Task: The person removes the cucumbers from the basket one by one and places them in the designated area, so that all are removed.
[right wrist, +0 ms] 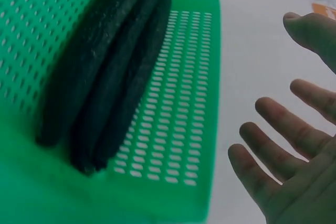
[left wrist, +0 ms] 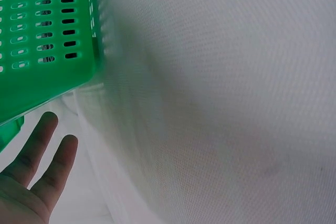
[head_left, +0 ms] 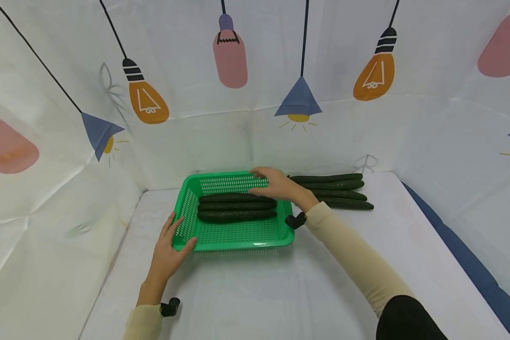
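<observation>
Three dark green cucumbers (head_left: pixel 237 216) lie side by side in a green plastic basket (head_left: pixel 242 245) with slotted walls. At the basket's front left corner is my left hand (head_left: pixel 169 252), fingers extended and spread along the rim; whether it touches is hard to tell. The left wrist view shows two of its straight fingers (left wrist: pixel 52 174) beside the basket wall. My right hand (head_left: pixel 276 184) hovers over the basket's back right part, holding nothing. In the right wrist view its fingers (right wrist: pixel 283 129) are spread and relaxed, apart from the cucumbers (right wrist: pixel 105 66).
Several more cucumbers (head_left: pixel 340 193) lie in a row on the white table (head_left: pixel 323 283), just right of the basket. A white sheet (head_left: pixel 255 127) printed with lamps and bulbs hangs behind and at the sides. Something blue (head_left: pixel 459 250) runs along the table's right edge.
</observation>
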### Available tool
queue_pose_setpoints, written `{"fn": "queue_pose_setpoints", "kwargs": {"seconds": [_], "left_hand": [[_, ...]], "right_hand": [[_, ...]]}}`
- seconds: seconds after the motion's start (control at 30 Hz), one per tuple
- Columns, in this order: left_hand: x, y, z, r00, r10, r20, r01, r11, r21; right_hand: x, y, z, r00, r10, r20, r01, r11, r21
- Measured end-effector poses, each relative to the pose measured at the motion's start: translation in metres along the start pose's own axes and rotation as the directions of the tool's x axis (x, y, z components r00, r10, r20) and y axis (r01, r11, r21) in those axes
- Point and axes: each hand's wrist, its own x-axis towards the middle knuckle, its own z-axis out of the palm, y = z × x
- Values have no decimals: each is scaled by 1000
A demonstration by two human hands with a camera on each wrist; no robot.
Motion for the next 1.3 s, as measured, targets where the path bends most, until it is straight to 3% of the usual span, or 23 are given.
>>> {"fn": "queue_pose_setpoints", "kwargs": {"seconds": [0.5,0.73,1.07,1.3], "left_hand": [[-1,1,-2,1000,1,-8,-1,1000,-4],[0,2,-1,1000,9,-14,-9,1000,-9],[0,2,-1,1000,10,-10,-10,1000,-6],[0,1,-1,1000,7,-7,-7,1000,-3]], "right_hand": [[29,0,56,985,77,156,-79,997,12],[32,3,76,961,100,256,-99,995,-16],[32,2,88,934,154,322,-140,988,-67],[34,2,93,929,182,323,-161,983,-91]]}}
